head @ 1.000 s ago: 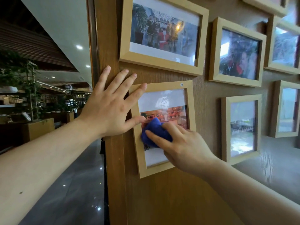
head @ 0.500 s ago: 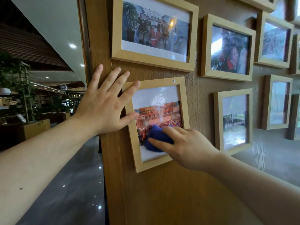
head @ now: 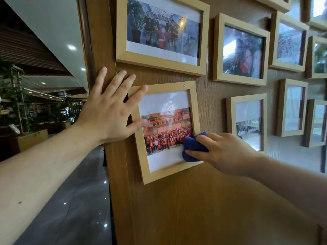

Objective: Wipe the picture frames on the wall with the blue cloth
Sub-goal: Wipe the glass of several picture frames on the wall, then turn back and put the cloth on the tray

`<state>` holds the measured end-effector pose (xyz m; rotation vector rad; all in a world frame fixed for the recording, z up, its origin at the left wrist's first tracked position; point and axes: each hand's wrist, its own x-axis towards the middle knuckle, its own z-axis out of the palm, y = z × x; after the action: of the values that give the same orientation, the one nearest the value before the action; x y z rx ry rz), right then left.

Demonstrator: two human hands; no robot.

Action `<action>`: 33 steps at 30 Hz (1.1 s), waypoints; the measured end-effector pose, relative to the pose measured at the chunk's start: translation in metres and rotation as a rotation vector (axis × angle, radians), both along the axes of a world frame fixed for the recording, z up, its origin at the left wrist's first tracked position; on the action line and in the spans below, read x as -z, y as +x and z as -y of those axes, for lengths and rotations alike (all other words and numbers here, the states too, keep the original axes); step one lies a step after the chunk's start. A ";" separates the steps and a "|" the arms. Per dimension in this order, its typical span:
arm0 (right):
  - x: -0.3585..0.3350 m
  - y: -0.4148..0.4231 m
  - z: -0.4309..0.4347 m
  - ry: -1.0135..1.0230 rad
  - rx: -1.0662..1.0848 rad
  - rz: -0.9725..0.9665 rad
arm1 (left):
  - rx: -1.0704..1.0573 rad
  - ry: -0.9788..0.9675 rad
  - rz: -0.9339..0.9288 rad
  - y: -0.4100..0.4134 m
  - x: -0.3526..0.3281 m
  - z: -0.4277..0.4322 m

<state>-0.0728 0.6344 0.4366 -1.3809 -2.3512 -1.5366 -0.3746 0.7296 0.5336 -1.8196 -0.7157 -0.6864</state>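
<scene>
A light wooden picture frame numbered 19 hangs slightly tilted on the brown wood wall, holding a group photo. My right hand presses a bunched blue cloth against the glass at the frame's lower right corner. My left hand lies flat with fingers spread on the wall and the frame's upper left corner, thumb on the left edge of the glass.
More wooden frames hang around it: a wide frame above, another frame upper right, a third frame to the right, several further right. The wall's left edge gives onto a dim hall with plants and a glossy floor.
My right hand has slid the blue cloth from the middle-left of the glass down and to the right corner. My left hand has stayed pressed on the frame's upper left.
</scene>
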 end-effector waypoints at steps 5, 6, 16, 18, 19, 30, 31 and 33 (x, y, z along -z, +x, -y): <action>-0.010 0.002 0.007 0.055 -0.001 -0.029 | 0.033 -0.013 0.020 0.017 0.007 0.013; -0.015 0.003 0.008 0.074 -0.001 -0.032 | 0.047 -0.009 0.002 0.023 0.010 0.017; -0.023 0.072 0.046 0.168 0.126 -0.117 | 0.251 -0.093 -0.148 0.124 0.043 0.044; -0.014 0.095 0.062 0.174 0.179 -0.154 | 0.264 -0.143 -0.160 0.150 0.053 0.045; -0.008 0.109 0.072 0.180 0.206 -0.184 | 0.273 -0.168 -0.172 0.166 0.060 0.046; 0.056 0.206 0.187 0.089 0.541 -0.336 | 0.518 -0.366 -0.325 0.323 0.134 0.094; 0.061 0.207 0.196 0.068 0.577 -0.340 | 0.552 -0.373 -0.339 0.331 0.140 0.100; 0.069 0.203 0.211 0.049 0.642 -0.356 | 0.626 -0.391 -0.356 0.345 0.149 0.109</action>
<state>0.1307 0.4236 0.3673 -2.3122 -1.7356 -1.2664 -0.0299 0.6202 0.3845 -2.4815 -0.0232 -0.6126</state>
